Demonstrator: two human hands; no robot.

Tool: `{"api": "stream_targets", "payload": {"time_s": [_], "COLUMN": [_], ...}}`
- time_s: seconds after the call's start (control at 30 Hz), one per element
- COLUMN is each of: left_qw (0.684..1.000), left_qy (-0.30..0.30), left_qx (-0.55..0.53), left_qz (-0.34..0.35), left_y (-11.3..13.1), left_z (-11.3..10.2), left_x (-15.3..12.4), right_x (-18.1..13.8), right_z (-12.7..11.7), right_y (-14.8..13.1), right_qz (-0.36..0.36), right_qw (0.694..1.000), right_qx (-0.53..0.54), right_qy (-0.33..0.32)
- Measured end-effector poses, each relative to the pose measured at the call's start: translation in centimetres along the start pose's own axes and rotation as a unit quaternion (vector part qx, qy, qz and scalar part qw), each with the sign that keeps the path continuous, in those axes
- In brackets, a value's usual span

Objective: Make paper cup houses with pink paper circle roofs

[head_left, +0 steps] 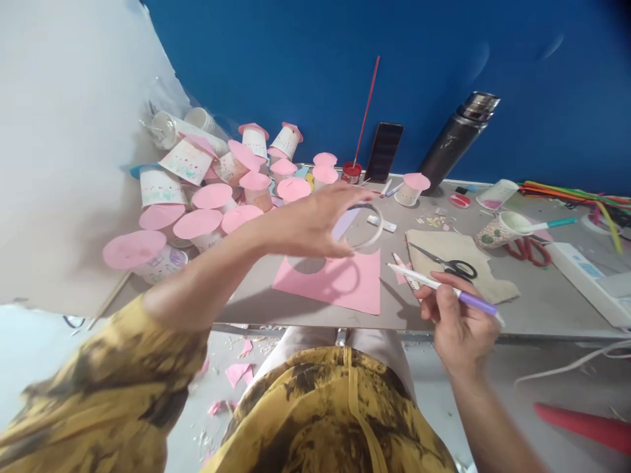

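My left hand [315,220] grips a pale ring [380,226], perhaps a tape roll, between thumb and fingers. It is held above a pink sheet of paper [352,295], which has a rounded cut-out on its upper left side. The ring's shadow falls on the sheet. In my right hand [461,322] is a white and purple marker [476,301], its tip pointing left toward the sheet. Another white marker [405,270] lies under that tip. Black-handled scissors [458,268] rest on a beige cloth [493,279] just beyond my right hand.
Several paper cups with pink paper tops [198,223] crowd the left side. Along the blue wall stand a phone [385,152] and a dark flask [453,141]. To the right are a patterned cup [493,231], red-handled scissors [535,251] and a white box [584,282]. Pink scraps [239,373] litter the floor.
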State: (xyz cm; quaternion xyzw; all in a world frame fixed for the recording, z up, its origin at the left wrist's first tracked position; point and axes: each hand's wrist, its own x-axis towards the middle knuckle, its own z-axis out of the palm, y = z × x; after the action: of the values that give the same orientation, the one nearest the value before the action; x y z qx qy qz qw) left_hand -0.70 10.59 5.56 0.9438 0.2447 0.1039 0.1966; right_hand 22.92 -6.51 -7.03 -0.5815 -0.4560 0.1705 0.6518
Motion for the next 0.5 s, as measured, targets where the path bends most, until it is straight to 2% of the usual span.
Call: {"api": "stream_targets", "payload": {"time_s": [0.1,0.23,0.37,0.5], "left_qw": [0.998,0.990,0.982,0.984], "left_qy": [0.036,0.054,0.067,0.055], "left_qx": [0.030,0.055,0.037,0.018], "left_qz": [-0.044,-0.120,-0.172,-0.171], "left_y": [1.4,1.3,1.3,1.8], "left_z": [0.7,4.6,7.7,8.6], "left_x": [-5.6,-11.7,-13.5,-12.9], "right_x": [-0.1,0.5,2.0,3.5], "right_z": [-0.4,-0.7,0.1,1.3], "right_y": [0.2,0.8,1.0,1.1], "right_qz": [-0.016,-0.008,0.046,0.148], "right_qw": [0.999,0.996,0.998,0.984], "right_qx": [-0.040,-0.076,-0.006,0.091], "right_qy": [-0.023,-0.047,-0.031,-0.034]}}
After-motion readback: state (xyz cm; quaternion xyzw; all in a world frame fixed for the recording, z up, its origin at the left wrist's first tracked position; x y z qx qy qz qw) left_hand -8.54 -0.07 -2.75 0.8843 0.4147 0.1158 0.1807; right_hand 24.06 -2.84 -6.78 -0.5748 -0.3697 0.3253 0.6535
